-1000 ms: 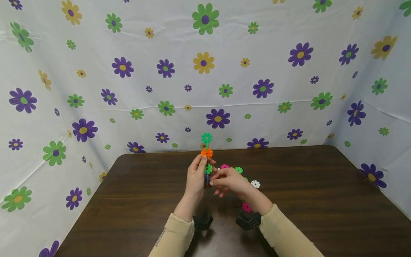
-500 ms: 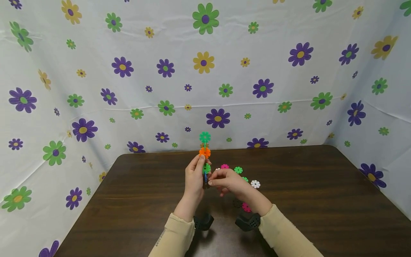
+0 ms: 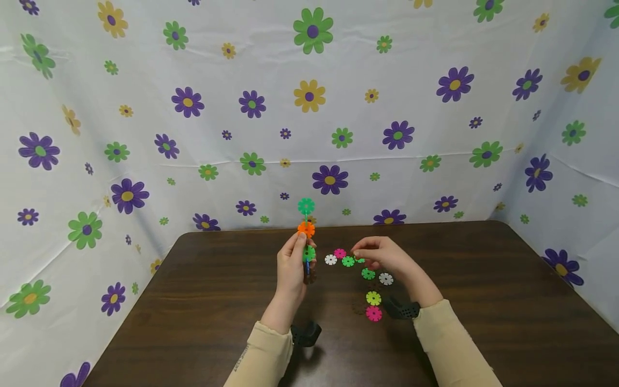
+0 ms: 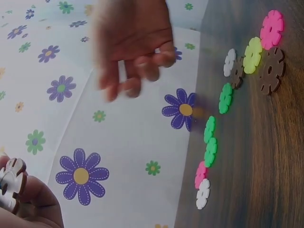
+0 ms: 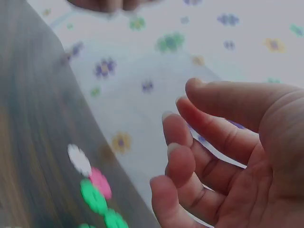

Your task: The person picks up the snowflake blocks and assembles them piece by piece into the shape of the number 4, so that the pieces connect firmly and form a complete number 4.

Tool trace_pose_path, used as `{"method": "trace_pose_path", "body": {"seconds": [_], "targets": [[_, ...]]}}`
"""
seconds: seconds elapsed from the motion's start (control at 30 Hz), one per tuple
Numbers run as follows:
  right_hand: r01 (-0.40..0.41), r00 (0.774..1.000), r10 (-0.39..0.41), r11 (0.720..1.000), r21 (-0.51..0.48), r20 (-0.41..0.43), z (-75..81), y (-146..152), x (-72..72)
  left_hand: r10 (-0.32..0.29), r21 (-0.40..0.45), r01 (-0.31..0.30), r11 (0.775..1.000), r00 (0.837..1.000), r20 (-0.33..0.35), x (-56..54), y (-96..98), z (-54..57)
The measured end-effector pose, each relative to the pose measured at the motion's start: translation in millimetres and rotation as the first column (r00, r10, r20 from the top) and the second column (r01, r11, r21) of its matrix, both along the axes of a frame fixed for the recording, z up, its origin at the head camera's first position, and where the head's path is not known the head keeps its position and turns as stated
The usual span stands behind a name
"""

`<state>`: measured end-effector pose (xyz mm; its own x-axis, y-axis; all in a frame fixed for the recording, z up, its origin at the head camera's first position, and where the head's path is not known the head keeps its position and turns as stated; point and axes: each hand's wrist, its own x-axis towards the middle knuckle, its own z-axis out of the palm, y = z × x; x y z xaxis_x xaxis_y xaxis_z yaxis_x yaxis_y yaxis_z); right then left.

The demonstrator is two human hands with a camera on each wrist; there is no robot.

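Note:
My left hand [image 3: 292, 269] grips an upright chain of notched plastic discs. From the top, the chain shows a teal disc [image 3: 306, 206], an orange disc [image 3: 309, 229], a green disc [image 3: 310, 253], a blue disc [image 3: 307, 267] seen edge-on and a brown disc [image 3: 311, 277]. Fingers hide parts of it. In the left wrist view, only a shiny brown disc [image 4: 13, 183] of the chain shows. My right hand [image 3: 389, 258] hovers over loose discs at the right, fingers loosely bent. Nothing lies between its fingers [image 5: 216, 133] in the right wrist view.
Loose discs lie right of the chain on the dark wooden table [image 3: 217, 301]: white [image 3: 331, 259], pink [image 3: 340, 253], several green [image 3: 348, 261], another white [image 3: 386, 279], yellow [image 3: 373, 298], another pink [image 3: 374, 313] and dark brown ones [image 4: 272, 71]. A flowered curtain [image 3: 271, 129] stands behind.
My right hand has left the chain's lower end and moved right, over the loose discs. The left hand, still holding the chain, has shifted slightly left.

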<state>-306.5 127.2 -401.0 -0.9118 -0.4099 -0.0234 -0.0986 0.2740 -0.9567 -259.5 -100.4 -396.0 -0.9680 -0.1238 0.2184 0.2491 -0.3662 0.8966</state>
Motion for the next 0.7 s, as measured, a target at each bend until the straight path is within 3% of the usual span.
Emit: {"method": "trace_pose_path", "body": {"seconds": [0.17, 0.37, 0.5, 0.7], "targets": [[0.067, 0.996, -0.058, 0.987, 0.147, -0.070, -18.0, 23, -12.2, 0.005, -0.002, -0.005, 1.000, 1.000, 0.000, 0.4, -1.3, -0.2], [0.029, 0.991, 0.018, 0.941, 0.338, -0.135, -41.9, 29, -21.3, 0.016, 0.019, -0.016, 1.000, 1.000, -0.024, 0.3, -2.6, 0.4], [0.019, 0.990, 0.042, 0.906, 0.424, -0.134, -51.3, 25, -21.4, 0.029, 0.041, -0.028, 0.999, 0.999, -0.024, -0.7, -4.4, -0.8], [0.059, 0.983, 0.033, 0.879, 0.474, -0.183, -54.3, 20, -19.6, 0.038, 0.043, -0.036, 0.998, 0.998, -0.045, -2.7, -5.8, -0.8]]}}
